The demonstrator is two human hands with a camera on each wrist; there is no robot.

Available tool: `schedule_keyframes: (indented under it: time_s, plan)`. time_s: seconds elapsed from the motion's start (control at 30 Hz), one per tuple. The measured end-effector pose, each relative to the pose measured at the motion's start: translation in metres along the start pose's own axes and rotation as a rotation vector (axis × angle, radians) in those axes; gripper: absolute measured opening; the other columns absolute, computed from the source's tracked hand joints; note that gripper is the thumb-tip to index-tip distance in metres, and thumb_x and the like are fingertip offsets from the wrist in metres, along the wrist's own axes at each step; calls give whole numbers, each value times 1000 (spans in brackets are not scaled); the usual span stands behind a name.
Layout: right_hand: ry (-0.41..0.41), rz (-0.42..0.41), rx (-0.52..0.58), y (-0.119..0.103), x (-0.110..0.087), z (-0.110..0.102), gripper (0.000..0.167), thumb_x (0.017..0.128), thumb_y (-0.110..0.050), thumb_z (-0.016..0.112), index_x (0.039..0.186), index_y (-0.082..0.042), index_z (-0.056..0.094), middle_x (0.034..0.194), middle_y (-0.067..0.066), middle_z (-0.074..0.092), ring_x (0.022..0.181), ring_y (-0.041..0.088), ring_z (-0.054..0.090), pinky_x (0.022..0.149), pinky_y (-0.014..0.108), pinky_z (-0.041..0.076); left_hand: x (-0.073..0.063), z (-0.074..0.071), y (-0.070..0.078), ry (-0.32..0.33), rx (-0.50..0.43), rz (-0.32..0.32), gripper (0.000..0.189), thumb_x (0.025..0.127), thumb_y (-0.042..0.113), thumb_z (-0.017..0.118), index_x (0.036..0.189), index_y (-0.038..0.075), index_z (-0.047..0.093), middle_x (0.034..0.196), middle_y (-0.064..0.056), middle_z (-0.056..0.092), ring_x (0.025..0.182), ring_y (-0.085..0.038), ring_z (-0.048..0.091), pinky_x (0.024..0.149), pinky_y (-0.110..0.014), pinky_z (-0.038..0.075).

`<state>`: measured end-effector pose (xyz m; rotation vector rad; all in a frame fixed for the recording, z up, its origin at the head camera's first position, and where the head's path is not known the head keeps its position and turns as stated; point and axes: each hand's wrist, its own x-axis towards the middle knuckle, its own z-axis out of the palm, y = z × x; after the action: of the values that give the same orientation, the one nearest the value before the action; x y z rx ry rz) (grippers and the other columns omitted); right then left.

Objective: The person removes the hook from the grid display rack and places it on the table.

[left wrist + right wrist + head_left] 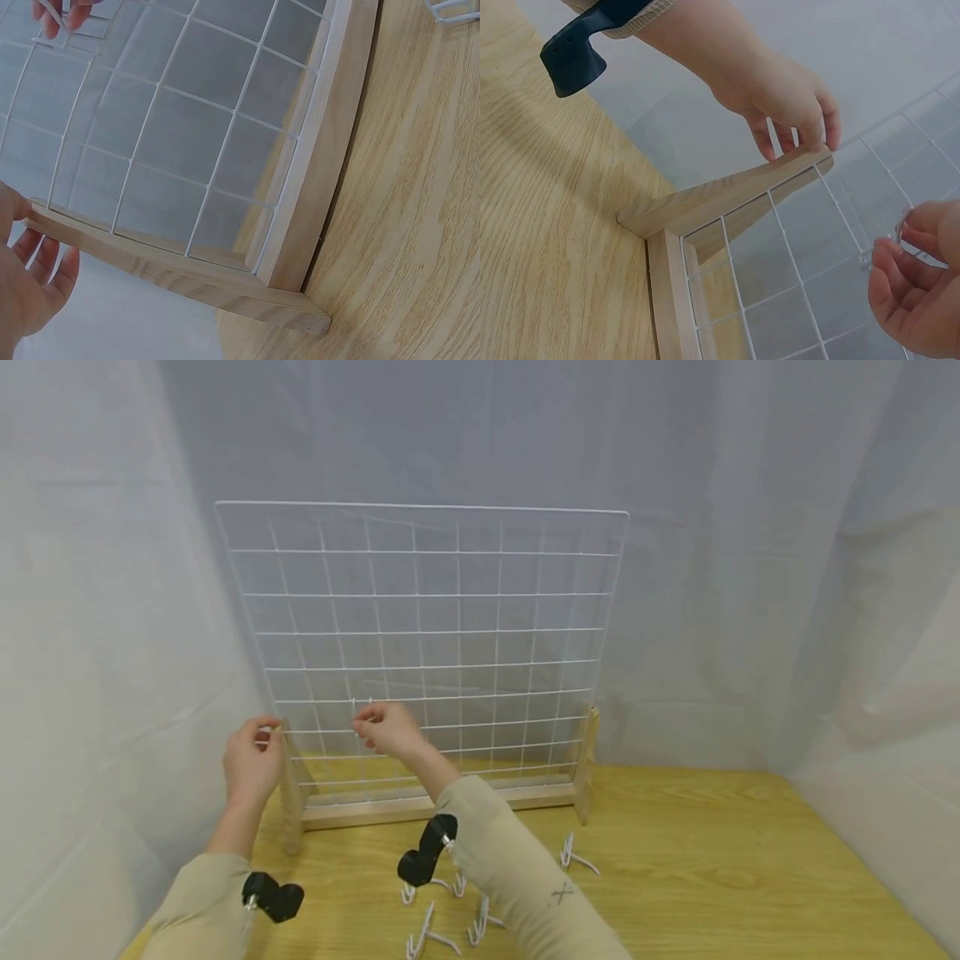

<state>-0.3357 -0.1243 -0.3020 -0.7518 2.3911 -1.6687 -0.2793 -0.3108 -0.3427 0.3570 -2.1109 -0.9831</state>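
A white wire grid panel (420, 507) stands upright in a wooden stand (367, 814). My left hand (251, 764) holds the top of the stand's left upright (290, 802), fingertips and thumb on either side of the wood. Between the fingers of my right hand (393, 731) is a white wire hook (901, 223), pinched against the grid's lower left part. Its two upper ends show at a horizontal wire; the fingers cover most of the rest. Whether it is fully seated on the wire, I cannot tell.
Several loose white hooks (425, 933) lie on the wood-grain table (712, 860) in front of the stand, some partly behind my right sleeve. Another hook (573, 854) lies farther right. White curtains (750, 610) hang behind and at both sides.
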Motion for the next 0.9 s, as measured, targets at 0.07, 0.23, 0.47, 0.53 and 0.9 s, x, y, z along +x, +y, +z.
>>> schedule_keyframes:
  time_s: [0.07,0.23,0.47,0.53,0.9]
  plan:
    - [9,3,-1,-1,0,0,17,90,-13,61,102,-3,67,78,1,62,71,18,61,54,22,47,0,0,0,7,-2,12,22,92,8,47,107,-3,59,92,-23,54,82,-32,51,71,-38,36]
    - [50,25,58,-1,-2,3,15,89,-10,61,100,-2,68,78,4,65,73,23,63,51,21,45,0,2,0,13,-5,24,21,93,8,48,106,-4,59,90,-23,54,81,-33,51,71,-39,37]
    - [123,72,149,-1,-2,5,10,86,-5,63,92,-2,69,75,7,66,62,17,59,50,22,43,0,4,0,9,-6,18,22,93,9,47,107,-3,58,90,-22,52,82,-33,50,71,-39,36]
    - [130,80,169,-3,-2,4,10,85,-3,63,92,-1,69,72,5,65,62,16,58,51,23,44,0,4,1,14,-7,17,22,93,8,47,107,-3,59,90,-22,52,82,-32,50,71,-38,36]
    - [110,25,179,-8,-4,-6,15,83,0,64,97,1,68,81,4,66,59,9,53,51,21,44,0,3,-1,9,-3,9,23,93,9,47,108,-3,59,91,-21,53,82,-31,50,71,-37,35]
